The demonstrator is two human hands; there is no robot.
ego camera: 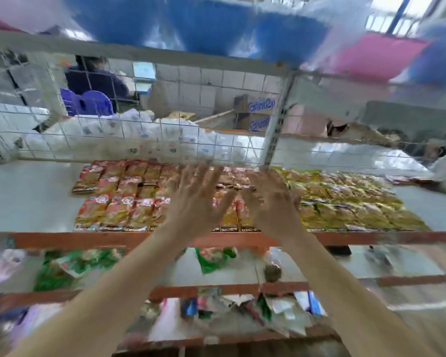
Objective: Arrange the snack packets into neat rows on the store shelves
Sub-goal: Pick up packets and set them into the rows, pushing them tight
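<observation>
Both bare forearms reach forward from the near edge, converging toward the centre. The left hand [196,199] and right hand [273,204] are held side by side, backs to the camera, fingers straight and spread, pointing far; motion blurs both.

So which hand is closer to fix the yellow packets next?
Probably the right hand: it is open right beside the yellow packets, while the left hand is over the red packets.
</observation>
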